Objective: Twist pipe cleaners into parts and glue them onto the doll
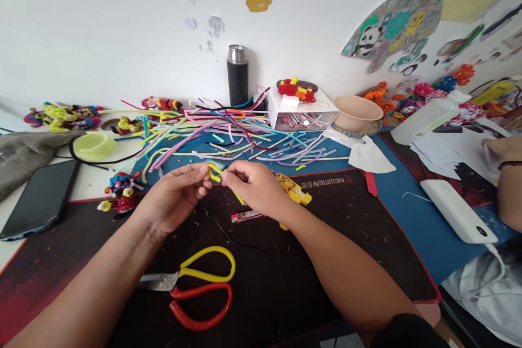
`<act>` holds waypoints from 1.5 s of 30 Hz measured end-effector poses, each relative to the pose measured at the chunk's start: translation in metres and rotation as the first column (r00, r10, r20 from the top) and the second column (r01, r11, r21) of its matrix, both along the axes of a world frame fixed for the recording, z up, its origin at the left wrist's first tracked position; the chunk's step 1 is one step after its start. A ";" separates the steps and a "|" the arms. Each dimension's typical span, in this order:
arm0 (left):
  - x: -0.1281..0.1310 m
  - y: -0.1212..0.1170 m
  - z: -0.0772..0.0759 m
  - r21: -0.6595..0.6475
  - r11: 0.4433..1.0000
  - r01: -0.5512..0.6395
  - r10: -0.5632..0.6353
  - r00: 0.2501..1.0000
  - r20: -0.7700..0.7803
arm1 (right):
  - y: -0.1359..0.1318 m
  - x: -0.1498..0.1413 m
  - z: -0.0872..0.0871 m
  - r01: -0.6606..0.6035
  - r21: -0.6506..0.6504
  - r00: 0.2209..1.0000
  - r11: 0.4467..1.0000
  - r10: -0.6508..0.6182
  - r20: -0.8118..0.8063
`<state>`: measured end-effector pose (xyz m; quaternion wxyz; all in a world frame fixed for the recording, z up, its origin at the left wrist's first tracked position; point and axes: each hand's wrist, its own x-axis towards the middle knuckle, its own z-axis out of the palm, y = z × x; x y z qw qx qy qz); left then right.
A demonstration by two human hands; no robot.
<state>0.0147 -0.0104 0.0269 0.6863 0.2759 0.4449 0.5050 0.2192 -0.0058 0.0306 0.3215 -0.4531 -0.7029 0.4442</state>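
Observation:
My left hand and my right hand meet above a black desk mat, both pinched on a short yellow pipe cleaner that runs between their fingertips. A loose end of it pokes down below my right hand. Just behind lies a big heap of coloured pipe cleaners. A yellow glue gun sits right of my right hand, partly hidden by it. Scissors with a yellow and a red handle lie on the mat between my forearms.
A phone lies at the left, with a small pipe-cleaner figure beside it. A black flask, a white box and a bowl stand at the back. Another person's arm and a white power bank are at the right.

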 end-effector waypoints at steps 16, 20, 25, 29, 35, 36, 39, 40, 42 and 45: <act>0.010 -0.005 0.002 0.145 0.985 -0.096 0.121 0.978 -0.171 | 0.000 -0.001 0.000 -0.006 0.000 1.000 1.000 0.006 -0.004; 0.013 -0.006 -0.001 0.084 0.986 -0.144 0.151 0.985 -0.087 | -0.001 -0.004 -0.006 -0.020 0.016 1.000 1.000 0.020 -0.018; 0.018 -0.008 -0.003 0.044 0.978 -0.205 0.206 0.978 -0.032 | -0.004 -0.009 -0.010 -0.032 0.019 0.999 0.999 0.032 -0.029; 0.020 -0.008 -0.007 0.044 0.980 -0.194 0.194 0.981 0.012 | -0.006 -0.011 -0.011 -0.024 0.045 0.999 0.999 0.025 -0.032; 0.016 -0.005 -0.012 0.039 0.986 -0.164 0.164 0.986 0.019 | -0.004 -0.010 -0.011 -0.066 -0.007 0.997 0.998 0.065 -0.052; 0.015 -0.005 -0.012 0.043 0.986 -0.164 0.163 0.986 0.014 | -0.004 -0.010 -0.011 -0.073 -0.036 0.996 0.997 0.071 -0.051; 0.013 -0.005 -0.007 0.065 0.986 -0.152 0.153 0.988 -0.009 | -0.003 -0.008 -0.009 -0.082 -0.124 0.995 0.989 0.073 -0.074; 0.012 -0.005 -0.005 0.076 0.986 -0.150 0.152 0.988 -0.020 | -0.003 -0.007 -0.008 -0.081 -0.145 0.993 0.986 0.068 -0.094; 0.010 -0.005 -0.002 0.099 0.984 -0.148 0.153 0.987 -0.041 | -0.002 -0.006 -0.006 -0.078 -0.175 0.989 0.981 0.054 -0.140; 0.009 -0.005 0.000 0.120 0.986 -0.112 0.119 0.991 -0.057 | 0.000 -0.004 -0.006 -0.083 -0.205 0.975 0.975 0.037 -0.219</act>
